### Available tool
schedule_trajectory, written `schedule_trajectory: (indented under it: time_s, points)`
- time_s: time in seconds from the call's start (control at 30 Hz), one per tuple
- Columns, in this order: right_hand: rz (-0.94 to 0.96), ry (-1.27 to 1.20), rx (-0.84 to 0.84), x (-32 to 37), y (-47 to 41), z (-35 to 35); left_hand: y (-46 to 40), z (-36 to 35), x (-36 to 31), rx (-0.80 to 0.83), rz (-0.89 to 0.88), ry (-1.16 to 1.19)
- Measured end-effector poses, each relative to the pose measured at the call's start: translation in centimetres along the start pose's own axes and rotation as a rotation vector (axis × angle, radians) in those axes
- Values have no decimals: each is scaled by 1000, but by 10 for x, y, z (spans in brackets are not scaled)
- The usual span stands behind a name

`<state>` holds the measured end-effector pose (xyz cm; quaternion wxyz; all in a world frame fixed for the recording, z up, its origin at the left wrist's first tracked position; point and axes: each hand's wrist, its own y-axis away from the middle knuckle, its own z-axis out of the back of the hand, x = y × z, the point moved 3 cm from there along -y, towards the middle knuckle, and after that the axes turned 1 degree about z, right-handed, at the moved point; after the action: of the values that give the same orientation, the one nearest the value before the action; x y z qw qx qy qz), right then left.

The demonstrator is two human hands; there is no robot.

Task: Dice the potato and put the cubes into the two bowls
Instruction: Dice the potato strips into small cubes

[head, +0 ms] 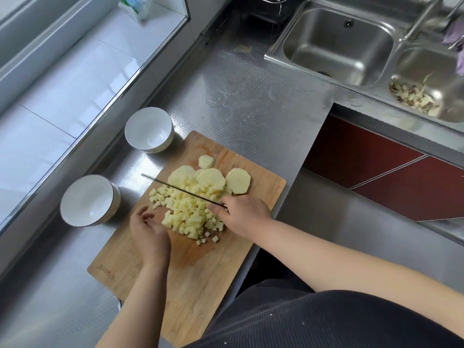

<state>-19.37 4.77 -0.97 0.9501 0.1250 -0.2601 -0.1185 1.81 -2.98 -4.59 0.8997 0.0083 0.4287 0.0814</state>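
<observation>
A heap of pale potato cubes [188,214] lies in the middle of the wooden cutting board [200,272]. Behind it lie round potato slices [238,180] and a small end piece [206,162]. My right hand [244,213] grips the handle of a knife [180,189], whose blade stands edge-down across the cubes. My left hand [148,232] hovers beside the heap's left edge, fingers loosely curved, holding nothing. Two empty white bowls stand left of the board: the far bowl [140,126] and the near bowl [75,199].
The board lies on a steel counter [251,104]. A double sink [336,43] is at the back right, with potato peelings [414,96] in its right basin. A white tiled ledge [62,84] runs along the left. The counter edge drops off right of the board.
</observation>
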Motion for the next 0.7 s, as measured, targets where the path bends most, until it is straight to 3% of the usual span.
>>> schedule_trajectory:
  time_s: [0.1,0.27,0.37,0.43,0.53,0.6,0.7]
  points:
    - [151,82,-82,-7,2,5,-14,15,2,-52,-3,-31]
    - [305,170,-111,-14,4,10,-30,45,18,-294,95,55]
    - [391,270,-163,-16,4,1,-31,49,6,-344,20,94]
    - [422,333,-164,-16,5,-8,-28,39,-14,-220,-187,20]
    - [453,351,-198,-17,4,-14,-6,6,-44,151,-558,-214]
    - [471,332,-227,-16,4,-13,12,-14,-53,338,-653,-329]
    - [462,313,-265,-18,3,-8,20,-27,-50,354,-688,-411]
